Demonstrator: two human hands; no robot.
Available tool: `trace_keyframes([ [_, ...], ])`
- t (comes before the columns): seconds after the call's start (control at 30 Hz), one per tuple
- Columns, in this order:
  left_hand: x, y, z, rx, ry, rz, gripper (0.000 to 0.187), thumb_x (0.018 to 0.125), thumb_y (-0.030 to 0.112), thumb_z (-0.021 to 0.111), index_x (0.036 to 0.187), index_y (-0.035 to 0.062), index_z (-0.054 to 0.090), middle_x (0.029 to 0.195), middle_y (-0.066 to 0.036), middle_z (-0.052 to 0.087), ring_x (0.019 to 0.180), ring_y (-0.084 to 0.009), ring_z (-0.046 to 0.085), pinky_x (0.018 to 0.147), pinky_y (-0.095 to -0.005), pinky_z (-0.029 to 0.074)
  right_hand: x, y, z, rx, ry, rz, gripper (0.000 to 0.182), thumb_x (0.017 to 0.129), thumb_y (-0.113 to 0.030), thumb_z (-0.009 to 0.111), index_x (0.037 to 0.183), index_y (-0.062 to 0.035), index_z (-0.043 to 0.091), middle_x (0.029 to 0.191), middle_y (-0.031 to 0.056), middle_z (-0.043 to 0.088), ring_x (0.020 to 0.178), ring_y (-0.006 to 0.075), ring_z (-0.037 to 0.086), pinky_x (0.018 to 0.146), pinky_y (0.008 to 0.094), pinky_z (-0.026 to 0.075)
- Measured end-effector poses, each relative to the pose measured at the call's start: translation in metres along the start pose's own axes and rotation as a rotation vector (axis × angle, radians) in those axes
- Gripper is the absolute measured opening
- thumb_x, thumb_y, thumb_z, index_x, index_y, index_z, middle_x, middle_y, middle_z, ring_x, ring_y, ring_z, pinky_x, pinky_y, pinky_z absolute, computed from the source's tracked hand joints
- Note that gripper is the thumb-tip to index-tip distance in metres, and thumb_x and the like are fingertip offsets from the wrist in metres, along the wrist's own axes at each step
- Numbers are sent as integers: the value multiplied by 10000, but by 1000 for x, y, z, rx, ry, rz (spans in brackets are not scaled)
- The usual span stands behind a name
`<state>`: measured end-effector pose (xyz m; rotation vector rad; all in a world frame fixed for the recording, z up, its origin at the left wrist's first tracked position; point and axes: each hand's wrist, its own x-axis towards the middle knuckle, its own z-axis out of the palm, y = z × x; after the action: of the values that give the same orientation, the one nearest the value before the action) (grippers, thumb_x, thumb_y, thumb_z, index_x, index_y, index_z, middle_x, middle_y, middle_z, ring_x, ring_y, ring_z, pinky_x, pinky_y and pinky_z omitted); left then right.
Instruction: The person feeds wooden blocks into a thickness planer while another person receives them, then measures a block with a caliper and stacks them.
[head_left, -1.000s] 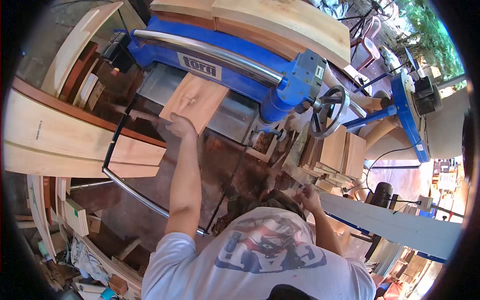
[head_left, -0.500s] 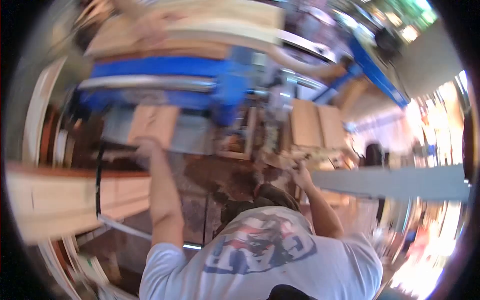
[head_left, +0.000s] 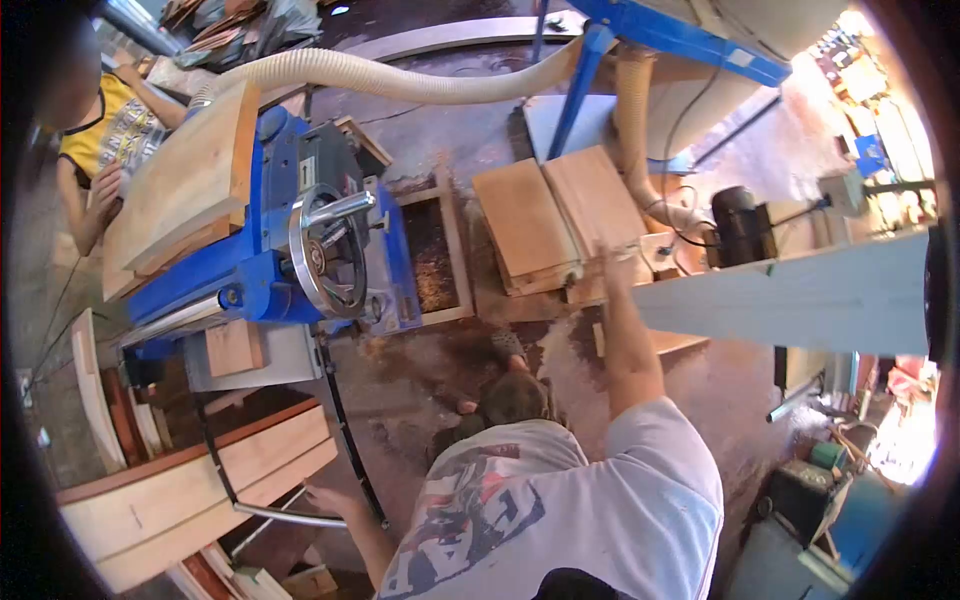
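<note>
The person's right hand (head_left: pixel 612 262) reaches the stack of boards (head_left: pixel 560 215) on the floor, its grip too blurred to tell; the left hand (head_left: pixel 330 497) rests open by the planer's rail (head_left: pixel 290 515); next comes lifting one board

We see bare floor (head_left: pixel 440 370) between the blue machine (head_left: pixel 270 270) and the board stack (head_left: pixel 560 215); the handwheel (head_left: pixel 325 250) juts out, and a grey plank (head_left: pixel 800 295) bars the right.
</note>
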<state>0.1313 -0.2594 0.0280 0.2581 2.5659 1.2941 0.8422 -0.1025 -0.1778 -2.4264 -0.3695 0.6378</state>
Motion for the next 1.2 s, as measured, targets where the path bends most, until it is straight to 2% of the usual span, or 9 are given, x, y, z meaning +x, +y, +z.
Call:
trace_keyframes([
  [0.03, -30, 8, -16, 14, 18, 48, 640, 960, 348, 514, 1379, -119, 385, 1366, -296, 445, 1233, -360, 470, 1043, -430, 378, -5, -36, -21, -307, 92, 9, 1047, 682, -664, 727, 1341, 93, 428, 1382, 293, 446, 1319, 389, 419, 1043, 485, 382],
  [0.13, -63, 2, -41, 146, 130, 188, 647, 927, 275, 588, 1385, -124, 365, 1374, -315, 415, 1236, -365, 463, 1038, -449, 392, 68, -33, -26, -396, 207, -99, 1154, 622, -654, 771, 1367, 121, 350, 1362, 302, 472, 1294, 422, 441, 1082, 511, 328],
  [0.17, -67, -7, -57, 224, 173, 230, 651, 918, 260, 605, 1388, -121, 365, 1373, -320, 412, 1236, -369, 462, 1045, -456, 385, 65, -40, -37, -383, 290, -290, 905, 583, -630, 814, 1111, 82, 634, 1144, 271, 647, 1065, 346, 641, 966, 444, 460],
  [0.4, -115, -25, -61, 327, 220, 176, 667, 878, 250, 664, 1390, -75, 388, 1380, -291, 359, 1288, -402, 364, 1086, -477, 309, 35, -2, -25, -429, 64, -281, 721, 587, -548, 844, 959, 49, 690, 908, 204, 709, 811, 334, 686, 760, 430, 540],
  [0.47, -114, -47, -52, 336, 194, 246, 658, 886, 262, 660, 1394, -53, 386, 1399, -285, 325, 1300, -414, 342, 1101, -474, 286, 52, 63, 23, 68, 245, -294, 606, 675, -301, 858, 1048, 98, 595, 872, 202, 665, 676, 325, 649, 652, 432, 543],
  [0.63, -117, -15, -28, 428, 138, 437, 625, 892, 259, 646, 1375, -49, 399, 1384, -288, 337, 1292, -428, 343, 1107, -469, 278, 59, 28, -15, 672, -543, 203, 175, 832, -147, 720, 874, -24, 601, 712, 81, 586, 456, 154, 526, 385, 280, 377],
  [0.87, -129, 8, -4, 75, 1, 467, 486, 895, 148, 658, 1312, -15, 469, 1388, -188, 406, 1258, -273, 431, 1038, -364, 370, -33, -33, -67, 968, -654, 295, 227, 888, -296, 652, 733, -165, 551, 523, 0, 492, 419, 143, 477, 414, 259, 424],
  [1.03, -164, 30, 26, -317, -639, 208, 433, 915, 95, 649, 1306, 5, 485, 1259, -106, 562, 1109, -188, 551, 952, -305, 441, -184, -51, -88, 955, -941, 213, 216, 924, -352, 564, 841, -152, 560, 635, -21, 549, 458, 113, 489, 406, 214, 433],
  [1.2, -185, 68, 43, -387, -1189, -194, 668, 891, 442, 672, 1302, -50, 484, 1173, -99, 634, 1006, -162, 587, 887, -296, 475, -327, -41, -92, 885, -1157, 473, 309, 878, -402, 618, 972, -108, 603, 763, 21, 613, 595, 120, 544, 489, 266, 439],
])
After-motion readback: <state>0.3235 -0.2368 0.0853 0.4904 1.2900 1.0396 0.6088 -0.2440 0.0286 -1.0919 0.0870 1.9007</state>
